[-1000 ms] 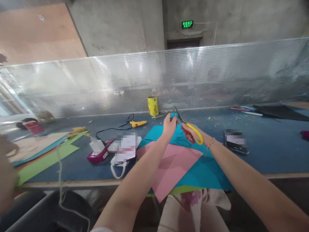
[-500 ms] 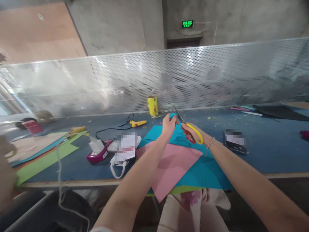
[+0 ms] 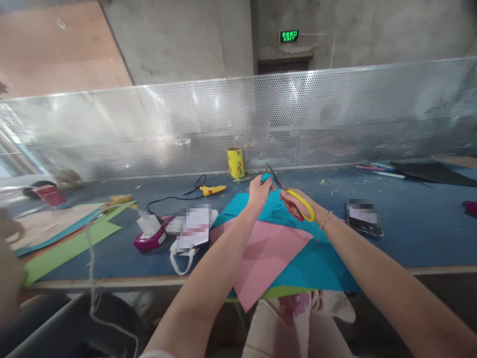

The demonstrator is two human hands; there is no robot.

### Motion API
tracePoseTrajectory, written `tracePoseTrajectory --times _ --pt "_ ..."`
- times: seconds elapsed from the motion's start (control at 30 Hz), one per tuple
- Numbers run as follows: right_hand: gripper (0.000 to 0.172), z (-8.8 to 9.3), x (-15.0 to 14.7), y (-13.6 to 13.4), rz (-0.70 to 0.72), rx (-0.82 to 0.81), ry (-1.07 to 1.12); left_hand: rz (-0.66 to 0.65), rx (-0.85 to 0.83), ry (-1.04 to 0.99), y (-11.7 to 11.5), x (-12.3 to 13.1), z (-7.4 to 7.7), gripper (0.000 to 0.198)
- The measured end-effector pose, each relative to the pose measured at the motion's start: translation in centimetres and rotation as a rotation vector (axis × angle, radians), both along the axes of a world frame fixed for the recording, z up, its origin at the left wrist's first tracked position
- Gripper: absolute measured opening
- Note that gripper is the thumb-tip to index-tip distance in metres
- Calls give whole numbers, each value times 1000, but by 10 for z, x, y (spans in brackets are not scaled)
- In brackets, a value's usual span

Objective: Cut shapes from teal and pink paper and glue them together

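My left hand (image 3: pixel 260 190) is closed on a small piece of blue paper (image 3: pixel 267 177), pinched at the fingertips. Scissors (image 3: pixel 306 205) with yellow and red handles are in my right hand (image 3: pixel 296 199), fingers wrapped round the grips. Their dark blades point up and to the left, right beside the blue piece; whether they touch it I cannot tell. Below both hands lie large blue sheets (image 3: pixel 318 263) and, on top of them, a pink sheet (image 3: pixel 274 253) that hangs over the table's front edge. A green sheet (image 3: pixel 286 292) shows underneath.
A yellow can (image 3: pixel 236 163) stands by the perforated metal screen (image 3: pixel 179 134). Left are a yellow glue gun (image 3: pixel 213 190), a purple power strip (image 3: pixel 151 242), a phone (image 3: pixel 194 228) and green paper (image 3: pixel 74 243). Another phone (image 3: pixel 363 219) lies right. Part of another person (image 3: pixel 11 258) is far left.
Both hands stay almost in place, still gripping the blue paper and the scissors. The scissors' blades have shifted very slightly left.
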State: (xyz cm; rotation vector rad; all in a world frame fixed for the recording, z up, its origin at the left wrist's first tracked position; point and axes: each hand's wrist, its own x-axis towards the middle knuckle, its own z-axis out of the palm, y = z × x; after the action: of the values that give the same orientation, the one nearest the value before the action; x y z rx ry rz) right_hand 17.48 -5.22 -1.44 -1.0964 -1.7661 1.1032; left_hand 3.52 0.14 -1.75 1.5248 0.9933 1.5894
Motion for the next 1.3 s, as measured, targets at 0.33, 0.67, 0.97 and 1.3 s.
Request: tracePoseTrajectory --times 0.33,0.67,0.97,1.3 --pt "42 2 9 4 1 68 -65 -88 -64 -19 0 -4 6 24" --pt "41 8 18 5 -65 162 -206 -174 -112 -8 3 -9 8 21" --pt "31 1 13 10 -120 5 -110 -178 -124 -41 0 -7 9 22" --pt "38 4 14 7 -32 43 -176 -185 -135 -5 0 -6 8 19"
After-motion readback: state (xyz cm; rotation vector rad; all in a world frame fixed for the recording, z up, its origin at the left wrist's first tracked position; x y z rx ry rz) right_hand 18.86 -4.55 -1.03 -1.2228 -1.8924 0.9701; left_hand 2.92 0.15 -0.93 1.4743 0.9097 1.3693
